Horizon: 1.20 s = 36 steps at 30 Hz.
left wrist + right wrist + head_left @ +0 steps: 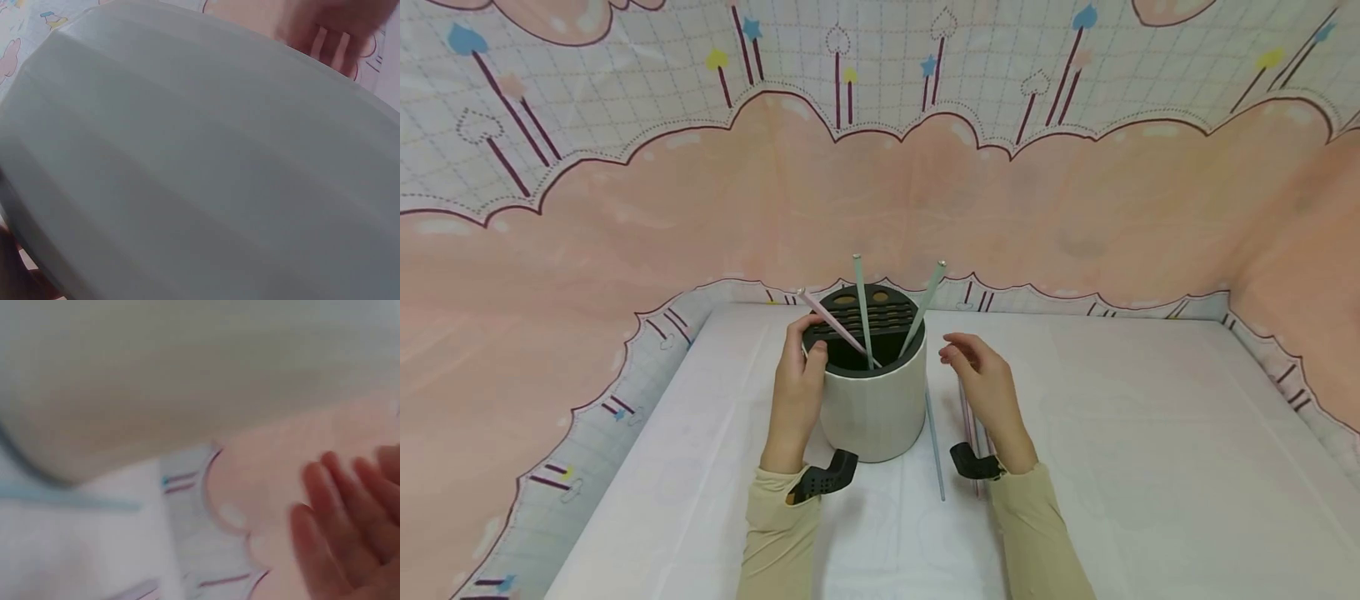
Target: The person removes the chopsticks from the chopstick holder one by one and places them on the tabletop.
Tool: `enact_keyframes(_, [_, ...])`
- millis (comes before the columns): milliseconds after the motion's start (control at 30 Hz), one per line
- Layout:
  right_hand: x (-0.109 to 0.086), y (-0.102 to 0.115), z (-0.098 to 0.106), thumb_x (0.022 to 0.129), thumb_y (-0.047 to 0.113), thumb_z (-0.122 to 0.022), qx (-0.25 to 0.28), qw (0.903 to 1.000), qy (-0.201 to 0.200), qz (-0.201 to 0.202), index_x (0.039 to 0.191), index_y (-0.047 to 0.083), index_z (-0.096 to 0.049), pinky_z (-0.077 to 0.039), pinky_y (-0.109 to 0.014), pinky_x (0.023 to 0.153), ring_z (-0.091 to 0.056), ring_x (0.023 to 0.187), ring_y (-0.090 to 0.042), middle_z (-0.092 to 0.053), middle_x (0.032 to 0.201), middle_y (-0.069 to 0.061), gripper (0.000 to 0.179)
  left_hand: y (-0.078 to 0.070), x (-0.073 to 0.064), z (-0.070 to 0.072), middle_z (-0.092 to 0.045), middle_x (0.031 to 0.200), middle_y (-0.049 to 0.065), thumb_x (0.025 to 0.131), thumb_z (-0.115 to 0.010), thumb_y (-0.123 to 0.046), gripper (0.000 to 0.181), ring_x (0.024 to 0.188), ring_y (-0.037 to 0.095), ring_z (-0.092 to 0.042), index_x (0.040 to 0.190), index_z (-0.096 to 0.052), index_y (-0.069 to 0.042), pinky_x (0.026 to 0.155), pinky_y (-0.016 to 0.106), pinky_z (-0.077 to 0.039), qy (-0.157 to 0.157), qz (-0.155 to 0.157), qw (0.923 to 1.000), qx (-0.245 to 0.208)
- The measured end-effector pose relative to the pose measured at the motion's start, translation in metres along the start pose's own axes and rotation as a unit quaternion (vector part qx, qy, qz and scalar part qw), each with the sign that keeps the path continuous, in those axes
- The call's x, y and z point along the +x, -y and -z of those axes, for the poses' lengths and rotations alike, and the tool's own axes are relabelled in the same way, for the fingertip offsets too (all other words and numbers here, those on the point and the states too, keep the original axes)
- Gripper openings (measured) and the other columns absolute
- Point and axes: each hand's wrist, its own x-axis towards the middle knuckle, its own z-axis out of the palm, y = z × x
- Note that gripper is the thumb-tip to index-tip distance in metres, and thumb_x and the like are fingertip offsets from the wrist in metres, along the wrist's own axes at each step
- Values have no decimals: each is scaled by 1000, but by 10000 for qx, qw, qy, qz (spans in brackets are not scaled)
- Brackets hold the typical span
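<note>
A round utensil holder (872, 417) stands on the table, with a ribbed pale wall and a black top that is partly slotted. My left hand (795, 383) grips its left side, thumb at the black rim and fingers round the back. One pink straw-like stick (831, 321) and two green straw-like sticks (861, 304) lean in its open compartment. To the right of the holder, my right hand (985, 383) hovers with loosely bent fingers and nothing held. In the right wrist view its fingers (331, 519) are apart from the holder's wall (187, 375).
A blue stick (936, 450) lies on the white table (1150, 450) just right of the holder. Several pinkish sticks (966, 417) lie partly hidden under my right hand and wrist. A patterned cloth (925, 200) hangs behind the table.
</note>
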Motion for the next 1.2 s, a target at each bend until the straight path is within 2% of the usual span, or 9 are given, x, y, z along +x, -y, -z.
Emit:
enact_keyframes(200, [-9,35,0,91,29,-48,791,9930,-308,815,120,21,-52,-38,-34,92,-49,109,-9,-58,113,6,31,2,0,0,-37,82,7,92,-37,-30,34,65,23,-36,126,-38,-32,59,34,-33,3,7,10000,16])
enact_keyframes(300, [-13,51,-2,92,22,-47,895,9904,-125,1047,128,20,-45,-31,-36,97,-41,119,-10,-52,122,5,36,1,0,1,-38,84,8,92,-36,-30,35,65,23,-36,126,-38,-32,59,34,-33,-4,17,10000,53])
enact_keyframes(500, [-24,86,-12,91,10,-49,1202,9855,525,1080,139,12,-25,-20,-48,101,-30,127,-15,-44,132,-7,54,0,0,2,-44,115,3,92,-36,-30,35,86,22,-43,127,-38,-29,70,36,-35,40,-9,10000,11])
enact_keyframes(633, [-25,86,-24,88,16,-55,864,9887,608,1062,139,15,-26,-17,-51,100,-36,121,-12,-55,116,-1,58,-1,0,2,-43,124,1,92,-36,-30,35,96,21,-43,128,-37,-29,76,38,-36,96,12,9999,-51])
enact_keyframes(700, [-24,82,-29,87,21,-56,517,9911,548,1097,135,17,-35,-22,-49,98,-38,116,-9,-56,108,5,52,-1,0,1,-42,126,0,92,-35,-31,35,99,21,-42,128,-37,-29,77,38,-35,99,18,9999,-47])
enact_keyframes(800, [-24,78,-32,87,26,-56,-58,9900,452,1338,119,16,-53,-32,-45,93,-39,113,-7,-53,107,8,34,-1,0,1,-43,124,0,92,-35,-32,35,98,21,-42,127,-38,-30,76,38,-35,58,9,10000,-7])
enact_keyframes(933, [-25,79,-32,89,25,-53,-550,9828,313,1736,101,14,-63,-38,-38,86,-38,112,-6,-53,110,6,19,-1,0,0,-43,124,0,92,-35,-31,35,99,21,-42,127,-38,-29,77,39,-35,15,-52,10000,-7])
enact_keyframes(1033, [-25,79,-31,90,24,-52,-511,9818,249,1810,100,12,-63,-40,-34,84,-41,107,-5,-54,106,6,19,0,0,-1,-42,127,-1,92,-36,-30,35,102,20,-42,127,-38,-29,81,40,-36,13,-48,10000,-21])
enact_keyframes(1200, [-24,76,-27,90,23,-52,36,9864,-51,1645,105,15,-59,-39,-36,85,-47,105,-6,-57,102,8,19,0,-1,-2,-40,130,-2,92,-36,-30,36,104,20,-40,128,-37,-29,81,41,-35,28,-1,10000,8])
